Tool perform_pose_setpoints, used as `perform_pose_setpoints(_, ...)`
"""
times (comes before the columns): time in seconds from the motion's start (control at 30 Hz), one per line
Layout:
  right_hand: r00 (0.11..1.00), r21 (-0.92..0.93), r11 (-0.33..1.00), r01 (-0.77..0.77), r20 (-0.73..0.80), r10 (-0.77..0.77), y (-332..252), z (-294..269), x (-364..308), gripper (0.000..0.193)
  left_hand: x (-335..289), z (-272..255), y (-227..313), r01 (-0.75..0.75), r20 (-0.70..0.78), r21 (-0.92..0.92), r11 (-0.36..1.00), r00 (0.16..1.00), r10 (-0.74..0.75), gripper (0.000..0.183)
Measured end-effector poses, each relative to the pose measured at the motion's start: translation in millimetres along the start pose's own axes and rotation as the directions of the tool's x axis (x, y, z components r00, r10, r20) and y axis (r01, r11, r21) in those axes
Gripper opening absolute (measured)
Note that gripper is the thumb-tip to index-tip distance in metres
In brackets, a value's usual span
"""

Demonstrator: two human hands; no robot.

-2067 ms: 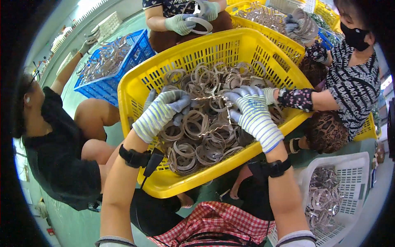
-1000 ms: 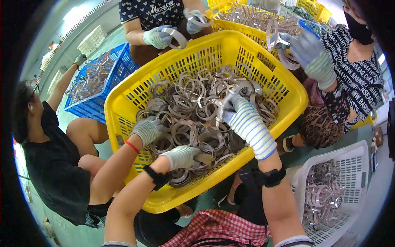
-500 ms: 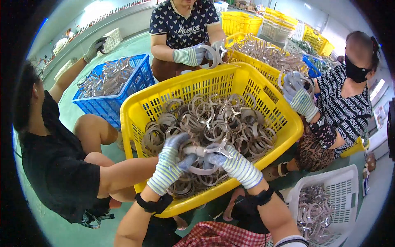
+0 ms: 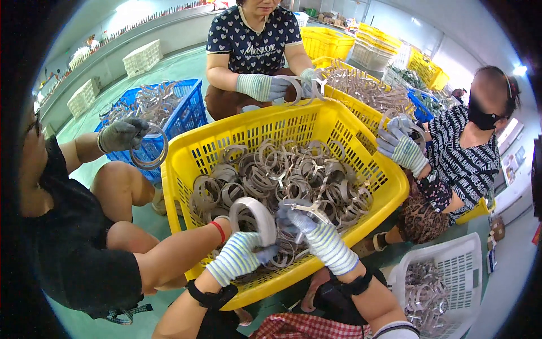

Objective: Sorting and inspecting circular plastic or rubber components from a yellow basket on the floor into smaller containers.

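Observation:
Over the big yellow basket point(image 4: 197, 134) my gloved left hand point(image 4: 240, 259) grips a wide grey metal ring point(image 4: 264, 219), tilted upright. My gloved right hand point(image 4: 322, 240) is closed on a shiny three-pronged metal bracket point(image 4: 310, 209), whose prongs stick out past the fingers. A gap separates the two hands. Below them lies a tangled heap of metal rings point(image 4: 282, 166), with several three-pronged pieces among it. My fingers partly hide both held parts.
Three co-workers sit around the basket; the left one's glove point(image 4: 123, 134) holds a ring, and that person's other arm reaches in beside my left hand. A blue crate point(image 4: 189, 107) of metal pieces stands back left, a white basket point(image 4: 471, 248) lower right, another yellow basket point(image 4: 361, 110) behind.
My hands have moved apart; the ring has swung up in my left hand, and the bracket stays in my right. The left co-worker's far arm has come back toward the basket with a ring.

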State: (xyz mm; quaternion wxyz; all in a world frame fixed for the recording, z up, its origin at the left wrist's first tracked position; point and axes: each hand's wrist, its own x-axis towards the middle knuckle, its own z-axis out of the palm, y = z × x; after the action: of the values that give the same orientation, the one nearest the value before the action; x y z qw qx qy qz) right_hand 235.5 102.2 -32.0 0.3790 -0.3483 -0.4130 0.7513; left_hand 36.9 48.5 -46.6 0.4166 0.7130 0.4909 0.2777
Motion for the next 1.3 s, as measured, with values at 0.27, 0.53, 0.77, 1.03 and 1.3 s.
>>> perform_pose_setpoints(0.27,0.938,-0.428,0.843,0.327,0.254,-0.235,10,-18,-2,0.021,-1,-27,27,-0.326,-0.42,-0.842,0.429,0.896,-0.144,0.033)
perform_pose_setpoints(0.53,0.966,-0.434,0.87,0.235,0.207,-0.158,-6,0,-1,0.028,-8,-32,25,-0.305,-0.469,-0.796,0.523,0.857,-0.213,0.015)
perform_pose_setpoints(0.77,0.998,0.042,0.998,0.04,-0.048,-0.038,3,-13,4,0.018,-15,-20,44,-0.264,-0.503,-0.403,0.876,0.864,0.029,0.016)
perform_pose_setpoints(1.03,0.978,-0.578,0.793,0.194,0.045,-0.206,-19,-6,3,0.02,-12,-20,45,-0.228,-0.542,-0.646,0.728,0.808,-0.229,0.012)
perform_pose_setpoints(1.3,0.975,-0.488,0.848,0.206,0.029,-0.219,-23,-10,-2,0.028,-6,-26,36,-0.354,-0.513,-0.819,0.451,0.804,-0.301,0.02)
